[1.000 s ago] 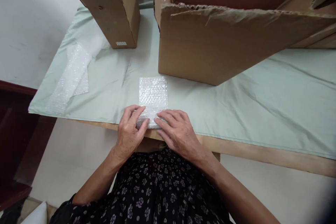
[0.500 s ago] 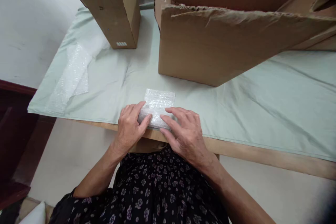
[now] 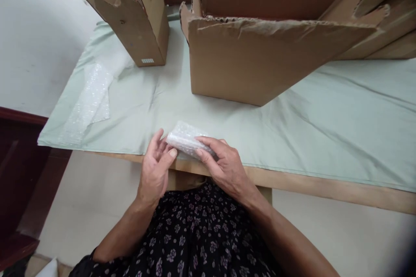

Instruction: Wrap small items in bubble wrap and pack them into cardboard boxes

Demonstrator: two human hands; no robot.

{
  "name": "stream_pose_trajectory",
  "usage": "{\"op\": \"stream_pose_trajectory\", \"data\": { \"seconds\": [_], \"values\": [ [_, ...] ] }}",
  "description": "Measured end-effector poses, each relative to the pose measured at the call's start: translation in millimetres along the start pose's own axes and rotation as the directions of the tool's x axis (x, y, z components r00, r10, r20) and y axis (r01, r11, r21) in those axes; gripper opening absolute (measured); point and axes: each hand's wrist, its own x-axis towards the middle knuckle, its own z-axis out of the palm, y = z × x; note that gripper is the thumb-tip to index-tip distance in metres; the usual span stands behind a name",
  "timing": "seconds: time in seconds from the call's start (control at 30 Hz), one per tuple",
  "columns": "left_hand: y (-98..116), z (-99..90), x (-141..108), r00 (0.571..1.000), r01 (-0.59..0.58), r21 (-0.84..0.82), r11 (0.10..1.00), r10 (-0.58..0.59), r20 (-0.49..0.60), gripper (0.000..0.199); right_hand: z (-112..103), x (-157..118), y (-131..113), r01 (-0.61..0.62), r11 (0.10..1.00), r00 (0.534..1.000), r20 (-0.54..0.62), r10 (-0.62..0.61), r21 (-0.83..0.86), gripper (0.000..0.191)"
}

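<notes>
A bubble-wrap roll [image 3: 186, 138] is lifted at a tilt just above the near edge of the cloth-covered table. My right hand [image 3: 224, 160] grips its right end, thumb in front and fingers over the top. At the roll's left end is my left hand [image 3: 157, 162], palm turned inward, its thumb and fingers apart. Those fingertips are close to the roll end; whether they touch it is hard to see. Whatever the wrap encloses is hidden.
Loose bubble-wrap strips [image 3: 92, 91] lie on the pale green cloth [image 3: 139, 112] at left. A narrow cardboard box [image 3: 143, 39] stands behind them. A wide, open cardboard box [image 3: 234, 60] stands at the centre back, with more cardboard [image 3: 383, 39] at right. The wooden table edge [image 3: 292, 179] runs in front.
The roll has come up from lying flat and tilted, and its flat flap is mostly wrapped up. My left hand has let go and turned palm inward. The view has shifted slightly.
</notes>
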Motion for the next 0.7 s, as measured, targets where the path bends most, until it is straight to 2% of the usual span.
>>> {"op": "stream_pose_trajectory", "data": {
  "seconds": [0.07, 0.13, 0.23, 0.33, 0.4, 0.47, 0.5, 0.57, 0.63, 0.7],
  "values": [
    [1.2, 2.7, 5.9, 0.996, 0.068, -0.046, 0.997, -0.065, 0.065, 0.066, -0.8, -5.8, -3.1, -0.046, 0.997, 0.999, 0.025, 0.044, 0.065, 0.027],
    [1.1, 3.9, 10.3, 0.987, 0.091, -0.046, 0.995, -0.084, 0.136, 0.066, -1.2, -10.5, -1.5, -0.040, 0.998, 0.999, 0.027, 0.038, 0.040, 0.023],
    [0.9, 4.6, 11.1, 0.985, 0.001, 0.038, 0.999, -0.008, 0.175, 0.070, -6.7, -14.4, 7.8, 0.012, 0.996, 1.000, -0.021, -0.014, -0.085, 0.023],
    [4.8, 9.4, 5.4, 0.974, -0.109, 0.131, 0.985, 0.079, 0.214, 0.068, -21.2, -13.3, 16.8, 0.019, 0.998, 1.000, 0.001, -0.019, -0.056, 0.052],
    [9.1, 16.5, -0.5, 0.959, -0.149, 0.170, 0.974, 0.100, 0.266, 0.067, -32.5, -9.6, 17.3, 0.010, 0.999, 0.994, 0.109, -0.015, 0.053, 0.071],
    [12.6, 25.2, -6.3, 0.938, -0.193, 0.217, 0.957, 0.115, 0.326, 0.066, -41.1, -4.3, 13.0, 0.006, 0.992, 0.973, 0.227, -0.035, 0.127, 0.079],
    [13.5, 29.3, -8.5, 0.927, -0.219, 0.244, 0.945, 0.124, 0.355, 0.066, -43.9, -1.6, 9.6, 0.008, 0.991, 0.964, 0.263, -0.043, 0.135, 0.076],
    [13.9, 35.5, -10.8, 0.904, -0.287, 0.309, 0.907, 0.150, 0.400, 0.066, -47.8, 3.0, 2.9, 0.021, 0.994, 0.962, 0.270, -0.049, 0.104, 0.057],
    [15.4, 38.2, -8.7, 0.872, -0.392, 0.380, 0.838, 0.206, 0.444, 0.067, -52.2, 5.4, -1.5, 0.042, 0.997, 0.975, 0.217, -0.055, 0.062, 0.032],
    [22.9, 38.8, -1.0, 0.811, -0.534, 0.432, 0.727, 0.298, 0.503, 0.071, -60.2, 5.7, -2.4, 0.070, 0.997, 0.987, 0.143, -0.072, 0.022, 0.017]
  ]
}}
